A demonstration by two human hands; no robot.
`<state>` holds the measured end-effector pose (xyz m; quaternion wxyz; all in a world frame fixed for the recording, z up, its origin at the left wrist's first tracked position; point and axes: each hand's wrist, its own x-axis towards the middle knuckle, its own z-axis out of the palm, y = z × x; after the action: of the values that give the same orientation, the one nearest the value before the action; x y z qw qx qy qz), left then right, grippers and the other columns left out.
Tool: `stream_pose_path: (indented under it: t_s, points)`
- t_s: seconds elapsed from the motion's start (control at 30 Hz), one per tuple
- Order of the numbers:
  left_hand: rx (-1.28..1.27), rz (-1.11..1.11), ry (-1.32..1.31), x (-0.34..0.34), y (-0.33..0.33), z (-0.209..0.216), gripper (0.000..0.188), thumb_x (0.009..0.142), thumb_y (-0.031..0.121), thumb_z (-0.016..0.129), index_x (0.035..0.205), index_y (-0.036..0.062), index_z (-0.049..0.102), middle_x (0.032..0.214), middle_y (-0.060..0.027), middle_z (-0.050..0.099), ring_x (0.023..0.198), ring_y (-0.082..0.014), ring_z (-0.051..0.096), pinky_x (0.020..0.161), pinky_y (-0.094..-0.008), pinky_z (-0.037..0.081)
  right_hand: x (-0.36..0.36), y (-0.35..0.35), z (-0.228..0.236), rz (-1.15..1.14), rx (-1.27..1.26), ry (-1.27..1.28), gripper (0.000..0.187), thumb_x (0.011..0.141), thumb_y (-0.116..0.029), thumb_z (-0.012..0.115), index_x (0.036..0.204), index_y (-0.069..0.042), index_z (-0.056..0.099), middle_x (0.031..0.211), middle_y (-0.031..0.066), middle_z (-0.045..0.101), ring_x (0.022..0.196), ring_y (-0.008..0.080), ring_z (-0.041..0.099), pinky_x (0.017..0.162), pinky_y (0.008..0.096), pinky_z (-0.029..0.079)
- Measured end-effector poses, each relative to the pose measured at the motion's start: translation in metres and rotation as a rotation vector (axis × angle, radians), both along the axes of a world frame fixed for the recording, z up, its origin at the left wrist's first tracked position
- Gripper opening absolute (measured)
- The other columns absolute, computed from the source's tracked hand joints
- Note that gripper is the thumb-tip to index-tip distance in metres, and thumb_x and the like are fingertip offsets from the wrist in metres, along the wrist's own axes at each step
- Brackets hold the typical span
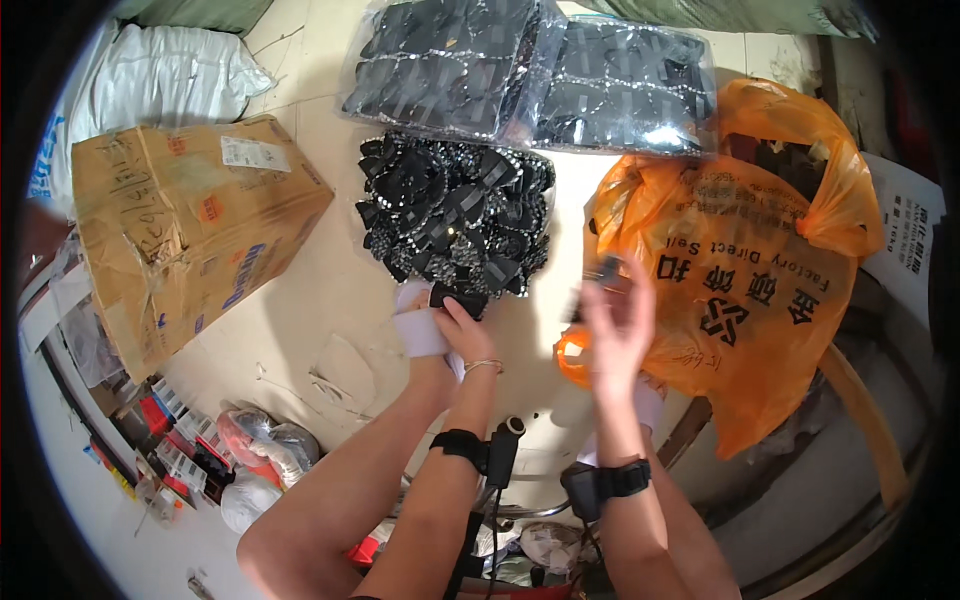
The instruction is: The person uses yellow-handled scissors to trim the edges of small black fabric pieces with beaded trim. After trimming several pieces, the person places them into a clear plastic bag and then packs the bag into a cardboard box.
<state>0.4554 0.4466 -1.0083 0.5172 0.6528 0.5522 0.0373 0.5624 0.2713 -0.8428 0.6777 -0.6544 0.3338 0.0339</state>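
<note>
A heap of black bows with glittering silver beading lies on the floor in front of me. My left hand is at the heap's near edge, fingers closed on a black bow-like piece. To its right, my right hand is raised beside an orange plastic bag, smeared by motion. A small dark piece shows at its fingertips, too blurred to name. Straps with small black devices are round both my forearms.
Two clear bags packed with black beaded pieces lie behind the heap. A cardboard box stands at left, near a white sack. The orange plastic bag fills the right. Thin loose strands lie on the floor.
</note>
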Motion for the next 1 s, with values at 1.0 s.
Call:
stream_pose_path:
  t_s: [1.0]
  points:
    - [-0.518,0.495,-0.221,0.064,-0.009,0.062,0.034,0.098,0.028,0.04,0.129,0.0126,0.038,0.128,-0.0139,0.052,0.113,-0.0309,0.055,0.094,-0.0473,0.049,-0.002,0.062,-0.041,0.167,-0.015,0.086,0.067,0.071,-0.003,0.076,0.133,-0.006,0.05,0.118,0.0135,0.042,0.11,0.0242,0.05,0.093,0.0329,0.047]
